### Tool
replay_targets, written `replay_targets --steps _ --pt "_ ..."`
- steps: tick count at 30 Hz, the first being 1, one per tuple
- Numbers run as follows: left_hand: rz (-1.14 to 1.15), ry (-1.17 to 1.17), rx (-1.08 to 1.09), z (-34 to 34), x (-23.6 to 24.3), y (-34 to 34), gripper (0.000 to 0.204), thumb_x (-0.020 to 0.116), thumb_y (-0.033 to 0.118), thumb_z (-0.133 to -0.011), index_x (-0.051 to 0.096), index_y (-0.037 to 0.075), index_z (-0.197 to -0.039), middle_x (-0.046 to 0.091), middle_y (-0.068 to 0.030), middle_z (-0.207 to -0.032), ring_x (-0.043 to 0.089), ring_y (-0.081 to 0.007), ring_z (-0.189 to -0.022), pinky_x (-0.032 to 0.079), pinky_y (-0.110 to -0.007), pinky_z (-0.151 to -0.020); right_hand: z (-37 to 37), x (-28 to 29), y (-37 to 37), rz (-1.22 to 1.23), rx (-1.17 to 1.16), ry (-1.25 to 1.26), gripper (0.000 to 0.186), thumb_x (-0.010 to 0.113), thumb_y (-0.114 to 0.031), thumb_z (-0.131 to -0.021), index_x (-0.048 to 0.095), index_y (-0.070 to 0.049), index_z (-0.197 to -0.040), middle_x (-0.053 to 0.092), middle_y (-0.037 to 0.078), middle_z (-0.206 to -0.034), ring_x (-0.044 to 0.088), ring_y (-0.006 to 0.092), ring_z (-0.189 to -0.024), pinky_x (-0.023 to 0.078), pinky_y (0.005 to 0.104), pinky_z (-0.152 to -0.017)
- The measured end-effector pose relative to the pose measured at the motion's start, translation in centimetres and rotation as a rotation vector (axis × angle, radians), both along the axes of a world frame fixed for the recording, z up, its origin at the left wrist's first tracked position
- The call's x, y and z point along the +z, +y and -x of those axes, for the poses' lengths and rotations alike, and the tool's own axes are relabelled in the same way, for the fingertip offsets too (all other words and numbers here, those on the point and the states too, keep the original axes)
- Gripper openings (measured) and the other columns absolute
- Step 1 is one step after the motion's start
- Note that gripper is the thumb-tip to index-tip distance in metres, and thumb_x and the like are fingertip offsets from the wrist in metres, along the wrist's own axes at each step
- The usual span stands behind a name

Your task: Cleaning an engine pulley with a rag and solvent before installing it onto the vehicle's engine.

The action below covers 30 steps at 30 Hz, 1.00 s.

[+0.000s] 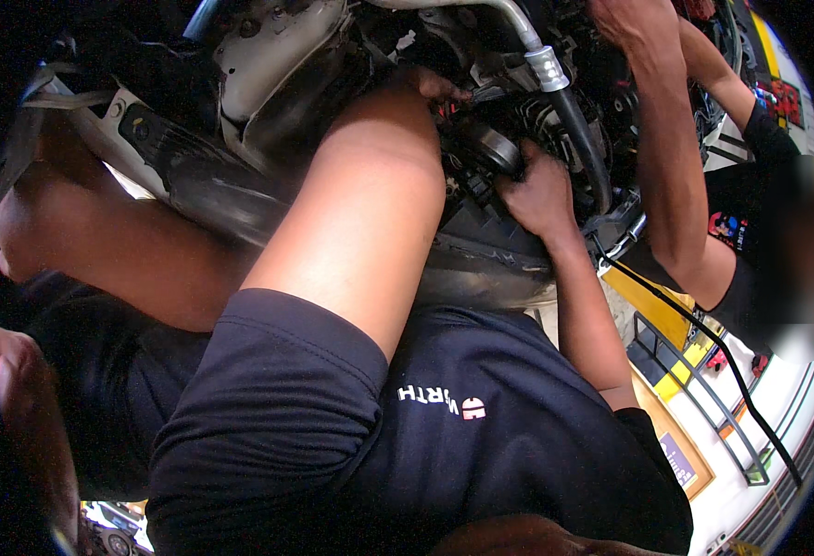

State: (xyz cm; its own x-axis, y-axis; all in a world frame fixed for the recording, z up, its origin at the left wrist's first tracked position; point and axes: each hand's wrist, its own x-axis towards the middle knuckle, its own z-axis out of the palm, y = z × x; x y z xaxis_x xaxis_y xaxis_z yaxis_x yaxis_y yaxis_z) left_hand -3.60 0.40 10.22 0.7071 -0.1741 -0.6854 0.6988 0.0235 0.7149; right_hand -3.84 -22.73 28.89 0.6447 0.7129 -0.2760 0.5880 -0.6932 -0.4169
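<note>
Both my arms reach up into a car's engine bay. My left hand is deep among dark parts, partly hidden behind my forearm. Its visible fingers are bent around something too dark to name, with a small red part just below. My right hand is closed beside a round metal pulley, thumb up near the pulley's edge. What its curled fingers hold is hidden. A ribbed, finned part sits above my right hand. A black hose with a silver metal fitting runs down just right of it.
Another person's forearm reaches into the bay close on my right. At the left is a bare bent arm of someone else. A pale metal panel and a dark curved crossmember border the work. A black cable hangs at right.
</note>
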Motion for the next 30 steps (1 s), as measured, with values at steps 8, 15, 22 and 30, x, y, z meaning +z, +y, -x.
replay_targets --steps 8,15,22,30 --pt "-0.116 -0.005 -0.019 0.2 0.4 0.2 0.038 0.062 0.032 -0.088 0.070 0.011 -0.119 0.071 -0.0105 -0.107 0.064 -0.0214 -0.091 0.049 -0.042 -0.086 -0.3 0.2 0.0 -0.077 0.038 -0.032 0.036 0.068 -0.015 -0.068 0.063 0.002 -0.099 0.065 0.030 -0.092 0.062 0.0473 -0.093 0.049 0.0489 -0.081" --pt "-0.598 0.101 -0.257 1.5 6.0 2.0 0.034 0.060 0.025 -0.088 0.070 0.010 -0.118 0.071 -0.0104 -0.105 0.064 -0.0213 -0.089 0.050 -0.042 -0.083 0.4 3.3 -0.4 -0.191 0.097 -0.056 0.032 0.069 -0.012 -0.067 0.061 -0.002 -0.095 0.063 0.021 -0.088 0.062 0.0440 -0.087 0.050 0.0471 -0.076" --pt "-0.644 -0.123 -0.101 6.2 19.7 1.6 0.034 0.054 0.029 -0.092 0.070 0.009 -0.114 0.070 -0.0096 -0.100 0.063 -0.0218 -0.081 0.051 -0.041 -0.079 3.3 10.0 -3.1 -0.666 0.087 0.200 0.030 0.069 -0.005 -0.071 0.060 0.000 -0.100 0.064 0.011 -0.085 0.063 0.0310 -0.078 0.051 0.0400 -0.073" --pt "0.423 -0.800 0.603 16.0 27.2 -8.9 0.054 0.054 0.043 -0.100 0.052 0.002 -0.135 0.065 -0.0020 -0.098 0.060 -0.0094 -0.079 0.051 -0.027 -0.072 2.6 13.6 -5.4 -0.965 -0.164 1.037 0.032 0.067 -0.003 -0.075 0.059 0.000 -0.106 0.059 0.004 -0.077 0.054 0.0122 -0.061 0.048 0.0288 -0.059"
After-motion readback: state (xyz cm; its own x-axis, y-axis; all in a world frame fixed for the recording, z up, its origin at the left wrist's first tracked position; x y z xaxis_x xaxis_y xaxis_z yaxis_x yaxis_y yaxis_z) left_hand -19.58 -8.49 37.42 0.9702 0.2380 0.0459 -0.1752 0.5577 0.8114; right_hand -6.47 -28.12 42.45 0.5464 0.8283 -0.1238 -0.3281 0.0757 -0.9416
